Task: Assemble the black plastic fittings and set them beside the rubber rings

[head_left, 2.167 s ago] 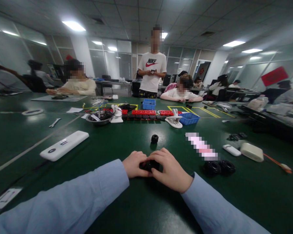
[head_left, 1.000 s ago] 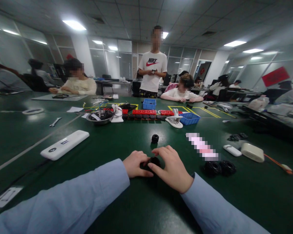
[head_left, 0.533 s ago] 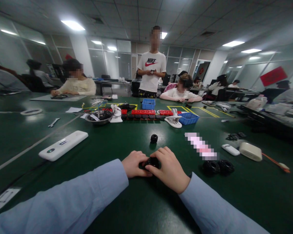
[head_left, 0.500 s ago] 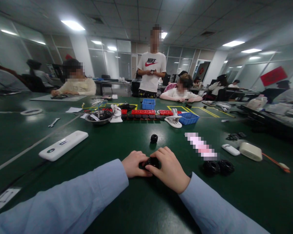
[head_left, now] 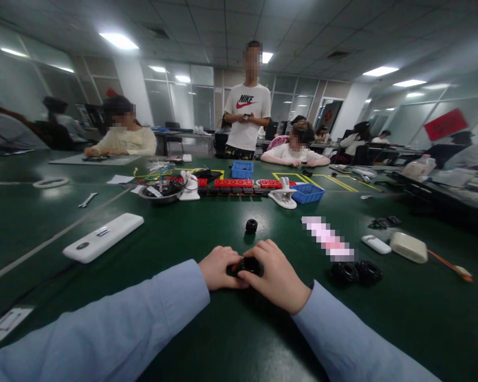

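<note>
Low over the green table (head_left: 239, 339), both hands meet around a small black rubber tyre (head_left: 250, 265). My right hand (head_left: 279, 278) grips it from the right between thumb and fingers. From the left, my left hand (head_left: 218, 268) closes on its other side, and the fingers hide part of it. A second black tyre (head_left: 251, 226) stands just beyond the hands. To the right, two more black tyres, a left one (head_left: 344, 272) and a right one (head_left: 370, 272), lie side by side.
A white power strip (head_left: 103, 239) and a wrench (head_left: 88, 200) lie left. Across the middle are a bowl of wires (head_left: 159, 197), red blocks (head_left: 233, 183), white clamps (head_left: 282, 195) and blue bins (head_left: 307, 193). A phone-like pixelated object (head_left: 329, 239) is right. Co-workers sit and stand beyond.
Both hands keep their hold on the tyre, with hardly any shift of the fingers. The other objects on the table stay where they were.
</note>
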`<control>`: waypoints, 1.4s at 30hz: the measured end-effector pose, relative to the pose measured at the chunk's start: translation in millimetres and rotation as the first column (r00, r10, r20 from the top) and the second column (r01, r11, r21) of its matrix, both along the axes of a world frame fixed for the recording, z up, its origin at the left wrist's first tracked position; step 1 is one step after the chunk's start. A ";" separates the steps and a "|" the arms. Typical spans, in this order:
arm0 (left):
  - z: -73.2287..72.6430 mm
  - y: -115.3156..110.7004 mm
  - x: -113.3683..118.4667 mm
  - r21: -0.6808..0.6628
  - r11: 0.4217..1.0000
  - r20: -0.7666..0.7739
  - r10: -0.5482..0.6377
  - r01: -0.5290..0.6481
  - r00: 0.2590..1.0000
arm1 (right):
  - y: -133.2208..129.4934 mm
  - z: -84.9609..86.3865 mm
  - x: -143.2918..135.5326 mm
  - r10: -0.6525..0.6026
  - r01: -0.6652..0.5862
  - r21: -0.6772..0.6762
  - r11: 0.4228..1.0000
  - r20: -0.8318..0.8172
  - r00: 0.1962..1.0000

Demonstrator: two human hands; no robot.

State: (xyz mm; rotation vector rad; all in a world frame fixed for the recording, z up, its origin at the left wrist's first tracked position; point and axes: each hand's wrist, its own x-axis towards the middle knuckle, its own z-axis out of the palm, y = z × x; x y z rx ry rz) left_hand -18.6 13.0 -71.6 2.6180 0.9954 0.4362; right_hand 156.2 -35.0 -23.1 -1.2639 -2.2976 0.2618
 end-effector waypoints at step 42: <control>2.3 -0.8 0.0 0.006 1.000 -0.026 -0.009 0.009 1.000 | -5.1 2.7 1.3 0.335 -0.329 0.066 0.942 -0.168 0.927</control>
